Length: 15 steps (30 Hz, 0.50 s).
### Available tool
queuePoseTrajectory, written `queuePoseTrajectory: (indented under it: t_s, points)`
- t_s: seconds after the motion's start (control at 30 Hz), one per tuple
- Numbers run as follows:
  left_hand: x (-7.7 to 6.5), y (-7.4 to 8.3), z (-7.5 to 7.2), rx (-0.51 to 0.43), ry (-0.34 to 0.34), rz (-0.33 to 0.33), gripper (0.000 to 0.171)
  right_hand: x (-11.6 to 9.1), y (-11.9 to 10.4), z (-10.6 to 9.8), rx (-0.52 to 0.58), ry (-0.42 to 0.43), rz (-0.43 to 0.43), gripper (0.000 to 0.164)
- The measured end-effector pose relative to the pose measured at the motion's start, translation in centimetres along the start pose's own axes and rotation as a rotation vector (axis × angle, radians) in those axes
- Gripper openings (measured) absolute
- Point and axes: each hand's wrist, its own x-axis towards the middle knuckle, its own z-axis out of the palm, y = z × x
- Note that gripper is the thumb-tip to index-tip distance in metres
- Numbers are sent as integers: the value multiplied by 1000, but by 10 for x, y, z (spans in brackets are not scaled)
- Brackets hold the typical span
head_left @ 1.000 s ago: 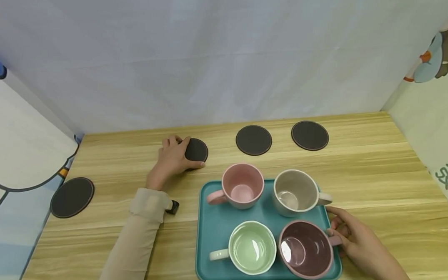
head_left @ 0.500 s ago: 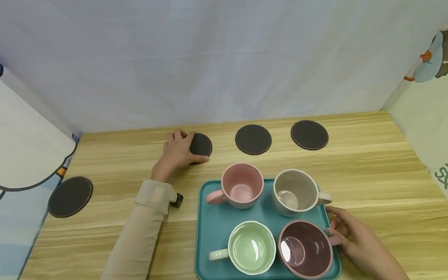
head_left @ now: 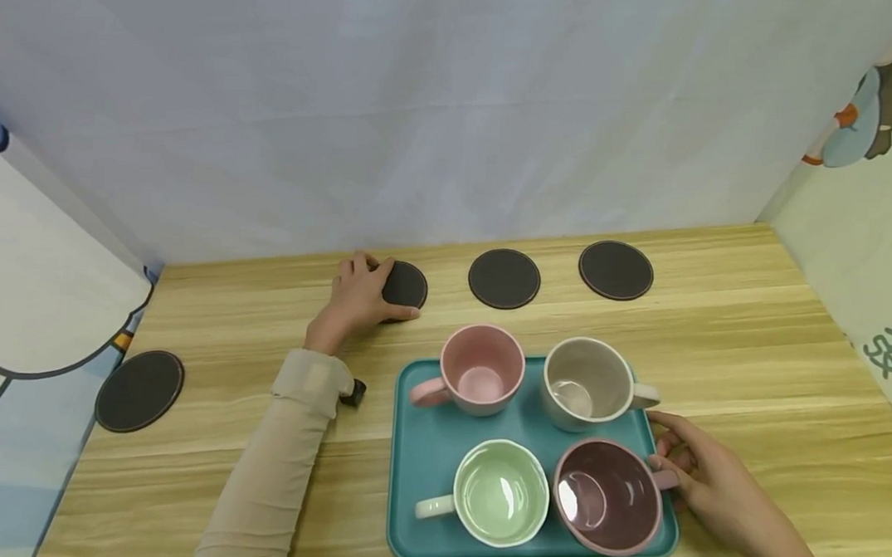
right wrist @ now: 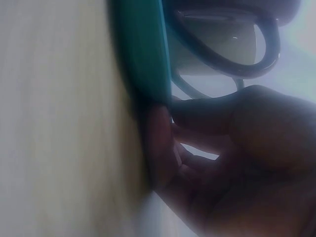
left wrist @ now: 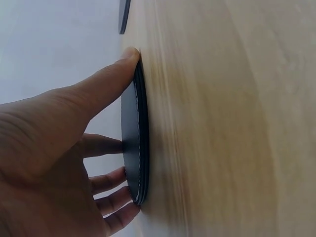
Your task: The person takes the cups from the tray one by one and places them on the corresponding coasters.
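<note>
A round black coaster (head_left: 407, 285) lies flat on the wood-grain surface (head_left: 750, 325), between the thumb and fingers of the left hand (head_left: 358, 300); that hand spans it and grips it by opposite edges, and the left wrist view shows several dark layers along its rim. To its right lie the middle coaster (head_left: 504, 278) and the right coaster (head_left: 616, 270); the far-left coaster (head_left: 140, 391) lies well apart. Nearer the person, a teal tray (head_left: 421, 460) carries a pink mug (head_left: 483, 371), a beige mug (head_left: 589, 383), a green mug (head_left: 501, 493) and a plum mug (head_left: 608, 497). The right hand (head_left: 710, 477) pinches the tray's right edge, just beside the plum mug's handle. A pale cloth (head_left: 424, 103) hangs behind.
</note>
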Motion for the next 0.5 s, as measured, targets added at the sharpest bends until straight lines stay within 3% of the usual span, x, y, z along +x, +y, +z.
queuePoseTrajectory:
  t_s: [0.33,0.5]
  points:
    - [-4,2,5,-28,24,-31,101,0,0,1,24,-19,9,53]
    - [-12,2,6,-85,34,-8,97,0,0,-1,26,-15,14,53]
